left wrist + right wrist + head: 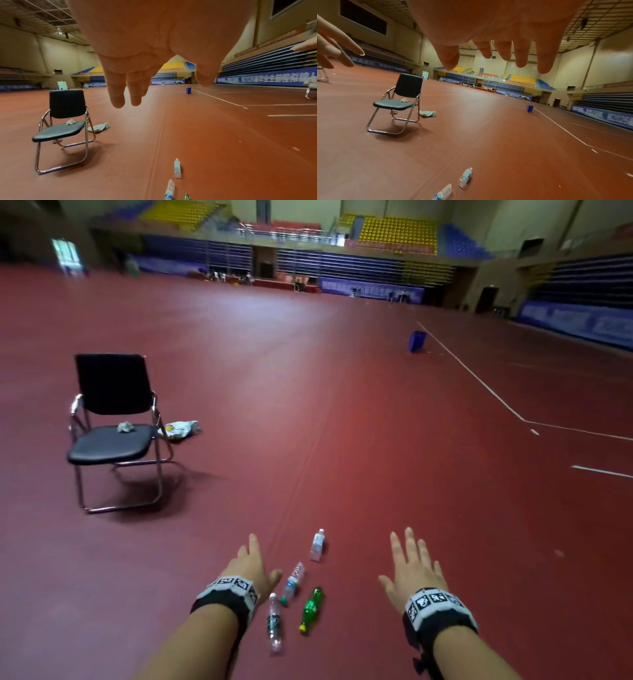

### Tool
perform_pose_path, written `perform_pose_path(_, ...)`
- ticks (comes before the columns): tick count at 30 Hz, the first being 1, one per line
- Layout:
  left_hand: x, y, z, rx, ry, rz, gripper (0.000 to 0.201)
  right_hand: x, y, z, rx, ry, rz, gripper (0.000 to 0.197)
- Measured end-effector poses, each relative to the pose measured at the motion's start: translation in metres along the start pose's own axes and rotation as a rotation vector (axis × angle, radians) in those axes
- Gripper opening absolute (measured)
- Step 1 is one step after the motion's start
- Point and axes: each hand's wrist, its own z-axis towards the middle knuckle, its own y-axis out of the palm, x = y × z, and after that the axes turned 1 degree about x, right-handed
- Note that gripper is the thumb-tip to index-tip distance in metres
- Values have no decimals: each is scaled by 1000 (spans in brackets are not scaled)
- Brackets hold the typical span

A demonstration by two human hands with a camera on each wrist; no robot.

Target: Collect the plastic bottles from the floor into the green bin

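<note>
1. Below me, in the lower middle of the head view, four plastic bottles lie on their sides on the red floor (376,440): a small clear bottle (317,546) farthest up, a clear bottle with a green cap (293,583) under it, a green bottle (311,609) lower right, and a long clear bottle (274,625) lower left.
2. My left hand (248,568) hovers at lower centre-left, fingers straight and loosely together, holding nothing; its thumb looks close to the green-capped bottle, but I cannot tell if it touches.
3. My right hand (412,566) hovers at lower right, fingers spread wide, empty, well apart from the bottles.
4. No green bin appears in any view; a blue container (417,341) stands far off at upper right.
5. At left stands a black folding chair (113,419) with a crumpled wad (125,426) on its seat.
6. I judge the bottles light and mostly empty, thin-walled, smooth and apt to roll or crumple.
7. I would grasp each around the middle of its body, wrapping gently, or pinch it by the stiffer neck under the cap.
</note>
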Motion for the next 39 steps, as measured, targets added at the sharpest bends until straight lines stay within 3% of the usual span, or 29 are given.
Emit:
perform_pose_path(6,120,2,63,64,12,-56,98,82,-29,94,7,-77,-31,92)
perform_pose_path(10,161,2,103,65,16,-52,98,89,-31,150,-2,-103,-46,96)
perform_pose_path(18,143,-1,226,108,-136,-29,100,39,-28,297,-8,-297,-122,95)
perform_pose_path(25,151,-23,358,55,-154,-73,100,-7,-75,435,22,-278,-55,97)
perform_pose_path(32,136,-12,461,-52,-199,-53,102,-43,-50,534,-169,-382,-144,100)
perform_pose_path(39,101,33,562,-149,-430,-113,101,-84,-1,677,-328,-541,-243,109)
